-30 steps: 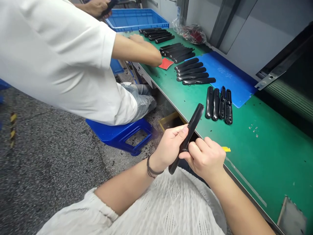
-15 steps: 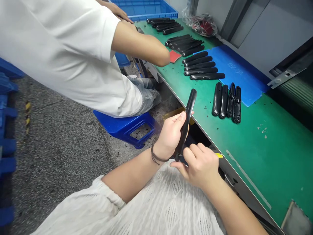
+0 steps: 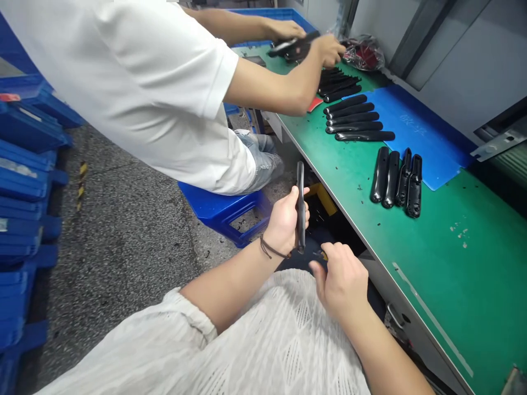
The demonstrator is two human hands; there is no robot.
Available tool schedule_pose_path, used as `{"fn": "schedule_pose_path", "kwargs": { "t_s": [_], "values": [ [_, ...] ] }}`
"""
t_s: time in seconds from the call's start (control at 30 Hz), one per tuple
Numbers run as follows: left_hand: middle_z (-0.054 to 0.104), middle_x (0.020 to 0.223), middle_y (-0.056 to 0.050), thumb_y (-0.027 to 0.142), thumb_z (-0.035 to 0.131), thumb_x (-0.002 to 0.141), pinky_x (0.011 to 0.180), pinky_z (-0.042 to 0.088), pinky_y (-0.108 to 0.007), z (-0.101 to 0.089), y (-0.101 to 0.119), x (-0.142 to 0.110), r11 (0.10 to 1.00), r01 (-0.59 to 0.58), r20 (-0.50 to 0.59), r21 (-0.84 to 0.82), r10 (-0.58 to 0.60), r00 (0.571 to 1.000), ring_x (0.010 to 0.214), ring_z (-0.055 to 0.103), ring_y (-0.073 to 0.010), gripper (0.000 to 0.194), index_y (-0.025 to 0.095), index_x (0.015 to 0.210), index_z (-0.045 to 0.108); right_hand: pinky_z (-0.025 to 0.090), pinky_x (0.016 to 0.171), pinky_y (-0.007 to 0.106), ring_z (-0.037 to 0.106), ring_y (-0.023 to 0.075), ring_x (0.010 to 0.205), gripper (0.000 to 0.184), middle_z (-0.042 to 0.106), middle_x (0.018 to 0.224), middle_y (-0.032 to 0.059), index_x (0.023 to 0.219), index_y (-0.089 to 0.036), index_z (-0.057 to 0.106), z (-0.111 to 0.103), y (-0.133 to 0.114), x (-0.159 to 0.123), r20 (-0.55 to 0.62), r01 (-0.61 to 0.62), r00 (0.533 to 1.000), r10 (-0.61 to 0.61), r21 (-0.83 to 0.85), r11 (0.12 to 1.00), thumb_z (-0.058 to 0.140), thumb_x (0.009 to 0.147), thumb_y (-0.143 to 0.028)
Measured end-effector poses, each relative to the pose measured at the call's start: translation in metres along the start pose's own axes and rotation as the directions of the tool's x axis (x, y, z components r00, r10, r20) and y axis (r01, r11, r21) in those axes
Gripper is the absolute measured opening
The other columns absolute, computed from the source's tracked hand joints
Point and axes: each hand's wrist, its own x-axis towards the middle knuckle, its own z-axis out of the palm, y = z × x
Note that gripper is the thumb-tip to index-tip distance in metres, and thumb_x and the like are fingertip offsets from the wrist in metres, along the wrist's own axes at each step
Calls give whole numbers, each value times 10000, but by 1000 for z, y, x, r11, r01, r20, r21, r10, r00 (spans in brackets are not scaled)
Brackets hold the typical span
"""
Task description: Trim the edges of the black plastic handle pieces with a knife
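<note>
My left hand (image 3: 285, 219) is wrapped round a long, glossy black plastic shell (image 3: 301, 206), held nearly upright over my lap. Its lower end points toward my right hand (image 3: 343, 277). The right fingers are curled closed around a small yellow-handled knife (image 3: 324, 255). Just a bit of yellow and a thin tip show in front of the fingers; the rest is hidden in the palm. A small gap separates the tip from the shell. Nearest on the green table (image 3: 440, 274) lie several black shells (image 3: 394, 178), two with their hollow side up.
At left a co-worker in a white shirt (image 3: 164, 109) sits on a blue stool (image 3: 222, 211), handling blurred black parts (image 3: 294, 48). Further black shells (image 3: 358, 118) lie in rows beside a blue sheet (image 3: 420, 131). Blue crates (image 3: 20, 219) stand on the far left, and a yellow box (image 3: 327, 198) sits under the table.
My right hand has drawn slightly away from the shell's lower end. The left hand has turned the shell more upright. The co-worker's arms have reached over the table with black parts.
</note>
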Motion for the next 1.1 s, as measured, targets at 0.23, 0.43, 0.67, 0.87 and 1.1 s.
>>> {"fn": "schedule_pose_path", "kwargs": {
  "t_s": [0.23, 0.43, 0.67, 0.87, 1.1],
  "values": [
    [383, 541, 97, 427, 467, 1072, 360, 223, -172, -13, 8, 7, 1000, -19, -62, -13, 18, 998, 362, 290, -51, 338, 138, 1148, 624, 245, 450, 285, 573, 184, 569, 932, 659, 884, 58, 1662, -242, 202, 19, 13, 1, 487, -232, 805, 339, -267, 935, 568, 831, -30],
    [405, 561, 81, 420, 456, 1070, 369, 243, -180, -9, -6, 8, 998, -43, -101, -34, 40, 994, 382, 336, -62, 312, 146, 1049, 604, 546, 742, 310, 682, 196, 874, 443, 708, 1090, 86, 1349, -211, 587, 4, -6, 13, 355, -425, 895, 268, 500, 755, 683, 954, -386],
    [619, 857, -41, 474, 609, 963, 587, 506, -254, -18, -24, 12, 953, -158, 76, 259, 143, 987, 666, 609, -138, 338, 157, 1079, 607, 404, 591, 245, 501, 100, 635, 124, 547, 737, -27, 869, -199, 641, 3, -17, 13, 149, -386, 896, 419, 730, 564, 654, 966, -275],
    [709, 1137, -140, 597, 585, 912, 1103, 417, -498, -47, -12, -6, 102, -872, 695, 478, 563, 447, 1162, 618, -309, 439, 223, 1092, 728, 366, 539, 239, 464, 93, 605, 172, 509, 719, -36, 855, -197, 615, -30, -10, 13, 191, -360, 920, 341, 755, 548, 659, 973, -314],
    [534, 536, -80, 586, 282, 992, 671, 336, -396, -43, -12, -10, 134, -926, 887, 352, 268, 376, 541, 398, -213, 612, 252, 556, 552, 404, 652, 303, 491, 153, 716, 249, 574, 820, 24, 1194, -169, 585, -63, 12, 6, 70, -93, 995, 66, 530, 843, 531, 1055, -368]
  ]
}}
